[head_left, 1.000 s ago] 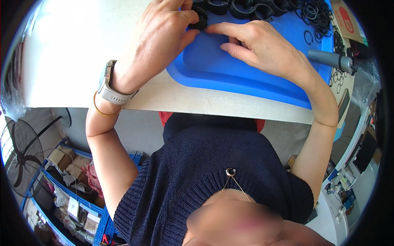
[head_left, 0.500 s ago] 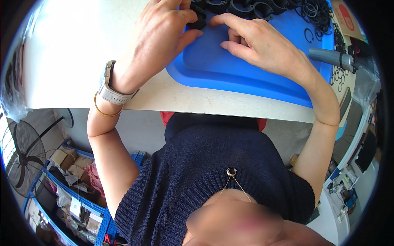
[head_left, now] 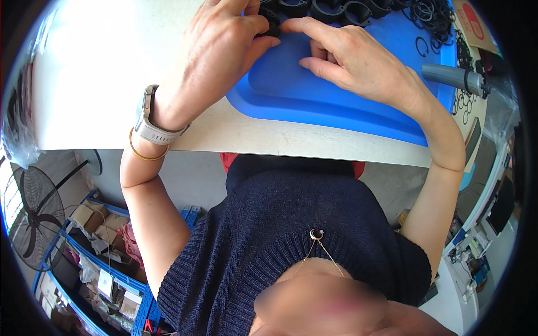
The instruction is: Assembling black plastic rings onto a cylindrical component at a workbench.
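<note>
At the picture's top edge my left hand (head_left: 221, 45) grips a black round part (head_left: 273, 28) between thumb and fingers; much of that part is hidden. My right hand (head_left: 364, 64) is over the blue tray (head_left: 314, 112). Its index finger stretches left, the tip at the black part's edge. Its thumb stands apart below, with the other fingers curled and nothing visible in them. Beyond the hands, several black ring-shaped parts (head_left: 357, 12) stand in the tray. To their right lies a heap of thin black rings (head_left: 430, 21), with one open C-shaped ring (head_left: 422, 47) apart from it.
A grey cylindrical tool (head_left: 448, 75) lies across the tray's right rim. Past it are more thin rings (head_left: 464, 106) on the white table (head_left: 101, 112) and a brown cardboard piece (head_left: 475, 25). Below left stand a black fan (head_left: 36, 215) and blue shelving (head_left: 120, 280).
My right index finger has shifted slightly left, up to the black part. My left hand keeps its hold, and that part has turned or shifted a little.
</note>
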The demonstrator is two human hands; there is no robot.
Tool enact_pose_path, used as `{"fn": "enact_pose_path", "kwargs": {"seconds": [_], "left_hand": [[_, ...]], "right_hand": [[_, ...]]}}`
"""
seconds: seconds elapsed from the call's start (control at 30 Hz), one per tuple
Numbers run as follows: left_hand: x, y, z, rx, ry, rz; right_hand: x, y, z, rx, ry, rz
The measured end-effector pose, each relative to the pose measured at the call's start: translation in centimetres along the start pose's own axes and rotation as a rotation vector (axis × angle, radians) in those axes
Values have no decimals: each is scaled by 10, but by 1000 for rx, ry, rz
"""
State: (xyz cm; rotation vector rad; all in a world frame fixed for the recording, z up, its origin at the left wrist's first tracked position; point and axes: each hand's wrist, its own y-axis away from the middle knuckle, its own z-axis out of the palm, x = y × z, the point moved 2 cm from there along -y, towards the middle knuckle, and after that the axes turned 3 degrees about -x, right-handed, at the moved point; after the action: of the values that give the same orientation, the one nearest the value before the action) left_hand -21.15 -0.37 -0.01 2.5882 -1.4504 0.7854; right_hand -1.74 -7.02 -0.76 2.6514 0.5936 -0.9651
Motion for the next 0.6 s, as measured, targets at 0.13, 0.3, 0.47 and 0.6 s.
{"fn": "enact_pose_path", "kwargs": {"seconds": [0.13, 0.3, 0.47, 0.6], "left_hand": [[0, 0, 0, -4, -9, -4], [12, -2, -7, -28, -43, -41], [9, 0, -8, -3, -48, -19], [8, 1, -9, 16, -54, -13]], "right_hand": [[0, -1, 0, -5, 1, -4], [0, 0, 0, 12, 12, -12], [-2, -1, -3, -26, -37, 41], [-1, -1, -3, -30, -13, 17]]}}
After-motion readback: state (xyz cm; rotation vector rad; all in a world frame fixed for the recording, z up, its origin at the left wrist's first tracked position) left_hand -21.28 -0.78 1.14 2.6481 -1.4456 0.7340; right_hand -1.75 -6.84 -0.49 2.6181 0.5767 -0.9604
